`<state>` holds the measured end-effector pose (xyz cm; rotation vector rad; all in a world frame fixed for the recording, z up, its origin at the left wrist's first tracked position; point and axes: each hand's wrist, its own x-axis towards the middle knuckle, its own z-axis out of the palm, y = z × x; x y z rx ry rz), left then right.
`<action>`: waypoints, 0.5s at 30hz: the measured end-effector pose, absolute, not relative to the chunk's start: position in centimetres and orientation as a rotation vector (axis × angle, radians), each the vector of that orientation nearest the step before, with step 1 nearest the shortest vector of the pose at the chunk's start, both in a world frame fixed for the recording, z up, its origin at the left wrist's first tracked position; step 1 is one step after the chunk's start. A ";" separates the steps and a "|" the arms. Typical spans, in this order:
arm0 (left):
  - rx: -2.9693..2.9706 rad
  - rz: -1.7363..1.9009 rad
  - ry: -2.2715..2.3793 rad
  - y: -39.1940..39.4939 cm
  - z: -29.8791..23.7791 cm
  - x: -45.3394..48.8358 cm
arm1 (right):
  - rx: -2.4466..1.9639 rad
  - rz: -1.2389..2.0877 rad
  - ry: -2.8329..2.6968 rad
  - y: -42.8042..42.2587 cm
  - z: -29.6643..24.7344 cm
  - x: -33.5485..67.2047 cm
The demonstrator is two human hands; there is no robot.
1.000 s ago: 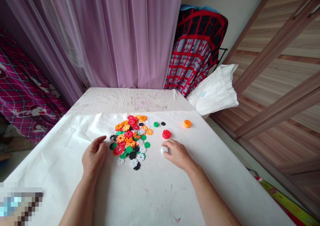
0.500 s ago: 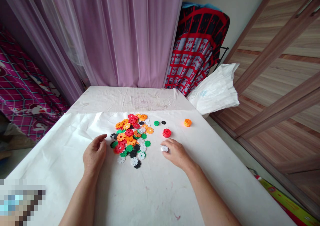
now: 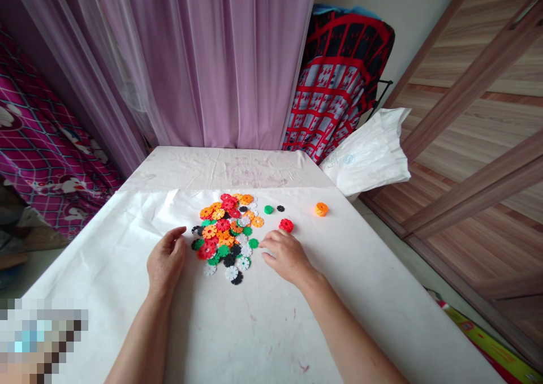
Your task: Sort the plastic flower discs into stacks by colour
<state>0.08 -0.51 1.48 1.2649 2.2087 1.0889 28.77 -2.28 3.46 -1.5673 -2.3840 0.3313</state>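
Note:
A loose pile of flower-shaped plastic discs (image 3: 223,238) in red, orange, green, black and white lies on the white-covered table. My left hand (image 3: 167,259) rests just left of the pile, its fingers loosely curved and apart, with nothing in them. On the other side, my right hand (image 3: 288,257) is open, its fingertips close to a green disc (image 3: 253,243) at the pile's right edge. A red disc stack (image 3: 286,225) sits just beyond the right hand. No white stack shows; the hand may cover it.
Farther back are a green stack (image 3: 268,209), a black disc (image 3: 280,208) and an orange stack (image 3: 322,209). A white bag (image 3: 369,155) stands at the table's right edge. Purple curtains (image 3: 220,61) hang behind, and a wooden wardrobe (image 3: 475,135) is at right.
My right hand has moved left toward the pile, and the white disc stack between its fingers is no longer visible. The view has shifted slightly; my left hand stays beside the pile.

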 end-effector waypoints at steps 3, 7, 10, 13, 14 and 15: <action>1.262 1.105 2.203 -0.5 1.5 0.1 | -1.411 0.338 -2.547 -1.3 3.5 26.7; 1.249 1.106 2.197 -0.6 1.6 0.1 | -1.352 0.341 -2.653 -0.2 3.1 25.7; 1.235 1.089 2.201 -0.6 1.8 0.2 | -1.325 0.342 -2.667 0.2 2.9 25.5; 1.233 1.077 2.200 -0.6 1.8 0.2 | -1.327 0.372 -2.656 0.5 2.8 25.1; 1.236 1.082 2.196 -0.6 1.7 0.2 | -1.334 0.380 -2.643 0.5 2.8 25.1; 1.241 1.087 2.192 -0.5 1.6 0.1 | -1.341 0.387 -2.616 0.5 2.9 25.1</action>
